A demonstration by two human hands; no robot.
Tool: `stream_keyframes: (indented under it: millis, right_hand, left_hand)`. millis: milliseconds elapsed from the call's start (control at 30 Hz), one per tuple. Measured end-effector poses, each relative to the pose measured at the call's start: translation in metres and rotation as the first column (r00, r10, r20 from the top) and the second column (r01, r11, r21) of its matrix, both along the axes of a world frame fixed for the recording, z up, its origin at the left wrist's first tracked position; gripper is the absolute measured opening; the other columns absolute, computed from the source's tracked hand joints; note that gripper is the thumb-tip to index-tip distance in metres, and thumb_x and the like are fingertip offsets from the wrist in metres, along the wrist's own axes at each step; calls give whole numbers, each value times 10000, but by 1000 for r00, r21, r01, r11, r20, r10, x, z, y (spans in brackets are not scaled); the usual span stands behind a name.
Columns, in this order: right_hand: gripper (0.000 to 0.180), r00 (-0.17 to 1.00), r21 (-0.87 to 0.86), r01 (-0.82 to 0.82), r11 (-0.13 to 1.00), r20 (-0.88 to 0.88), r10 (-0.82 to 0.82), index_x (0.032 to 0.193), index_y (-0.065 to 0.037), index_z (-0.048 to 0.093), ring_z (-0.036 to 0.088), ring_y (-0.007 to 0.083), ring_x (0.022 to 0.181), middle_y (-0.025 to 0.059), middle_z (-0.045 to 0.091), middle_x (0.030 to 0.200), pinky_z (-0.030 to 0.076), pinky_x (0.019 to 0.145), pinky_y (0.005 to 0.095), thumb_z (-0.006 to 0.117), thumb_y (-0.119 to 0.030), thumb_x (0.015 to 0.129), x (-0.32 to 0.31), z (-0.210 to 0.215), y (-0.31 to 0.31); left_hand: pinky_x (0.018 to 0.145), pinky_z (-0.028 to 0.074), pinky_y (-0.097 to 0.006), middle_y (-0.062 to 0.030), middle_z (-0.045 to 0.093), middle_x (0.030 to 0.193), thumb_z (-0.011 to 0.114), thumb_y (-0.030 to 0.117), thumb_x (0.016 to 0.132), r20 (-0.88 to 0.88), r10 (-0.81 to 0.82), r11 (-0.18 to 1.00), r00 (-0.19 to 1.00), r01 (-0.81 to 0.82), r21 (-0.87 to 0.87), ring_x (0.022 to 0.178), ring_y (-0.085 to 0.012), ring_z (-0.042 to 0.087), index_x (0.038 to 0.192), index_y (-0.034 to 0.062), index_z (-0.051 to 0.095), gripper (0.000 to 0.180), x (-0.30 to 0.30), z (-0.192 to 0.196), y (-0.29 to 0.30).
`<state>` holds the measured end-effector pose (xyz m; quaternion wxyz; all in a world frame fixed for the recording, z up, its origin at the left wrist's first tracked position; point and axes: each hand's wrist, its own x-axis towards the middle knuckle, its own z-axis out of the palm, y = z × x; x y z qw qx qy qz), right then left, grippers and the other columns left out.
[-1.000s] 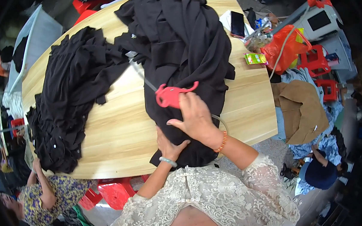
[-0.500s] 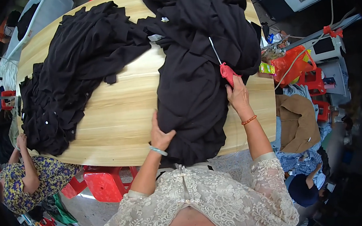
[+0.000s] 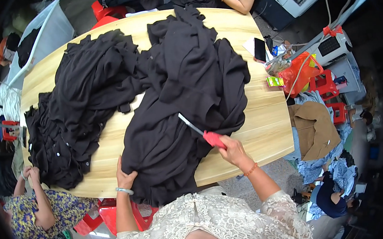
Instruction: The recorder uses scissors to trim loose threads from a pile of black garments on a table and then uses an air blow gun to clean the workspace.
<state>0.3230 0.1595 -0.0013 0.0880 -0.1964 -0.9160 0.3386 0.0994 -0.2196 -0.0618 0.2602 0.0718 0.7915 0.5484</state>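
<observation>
A heap of black garments [image 3: 175, 84] lies on the wooden table before me, its near end hanging over the front edge. My left hand [image 3: 124, 179] is at its lower left edge, thumb over the cloth and fingers along the side, closed on the fabric. In my right hand [image 3: 234, 151] are red-handled scissors [image 3: 212, 139], held above the near right part of the heap with the metal end pointing up and left. Most of the handle is inside my fist. Another pile of black garments [image 3: 92, 78], with small light buttons, spreads over the table's left side.
The round-edged table [image 3: 270, 131] carries a phone [image 3: 259, 50] and a small yellow-green packet [image 3: 274, 81] at its right rim. Red stools [image 3: 107, 213] stand beneath the front left. Co-workers sit at the left [image 3: 40, 214] and far side [image 3: 238, 1]. A brown garment [image 3: 313, 129] lies at the right.
The near end of the garment heap has shifted left with my left hand. My right hand brought the scissors left and nearer to me. The view has tilted, showing more of the far side.
</observation>
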Motion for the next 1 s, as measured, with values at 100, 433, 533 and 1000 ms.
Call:
stream_keyframes:
  millis: [100, 433, 533, 1000]
  right_hand:
    - [106, 976, -176, 43, 983, -205, -79, 887, -23, 654, 610, 213, 619, 109, 636, 744, 490, 602, 307, 692, -10, 788, 24, 26, -8]
    - [429, 792, -680, 521, 515, 162, -588, 1057, -6, 622, 495, 67, 609, -25, 571, 744, 431, 565, 239, 774, -324, 812, 19, -57, 82]
    - [513, 833, -579, 436, 689, -31, -553, 1129, 9, 583, 595, 150, 832, 84, 653, 949, 487, 772, 300, 806, -269, 761, -22, -72, 94]
    - [259, 909, -986, 23, 168, -49, -413, 1167, 11, 601, 649, 129, 923, 65, 679, 1084, 521, 818, 267, 560, -144, 964, -99, -67, 187]
  left_hand:
    - [1062, 365, -322, -197, 481, 1364, 763, 50, 623, 55, -189, 963, 980, 196, -184, 1235, -269, 503, 1459, -68, 250, 988, -20, -5, -54]
    - [1087, 330, -368, -289, 368, 1442, 717, 304, 857, 174, -81, 965, 981, 34, 259, 1322, -279, 407, 1520, 2, 113, 946, -73, 150, 242]
    - [1085, 342, -330, -285, 412, 1413, 842, 536, 640, 146, -17, 998, 989, 7, 66, 1306, -312, 440, 1416, -157, 259, 1193, -97, 129, 328]
    - [1067, 376, -336, -316, 456, 1363, 803, 360, 600, -288, -140, 990, 947, 127, -63, 1274, -353, 481, 1405, -173, 193, 1142, -37, 116, 439]
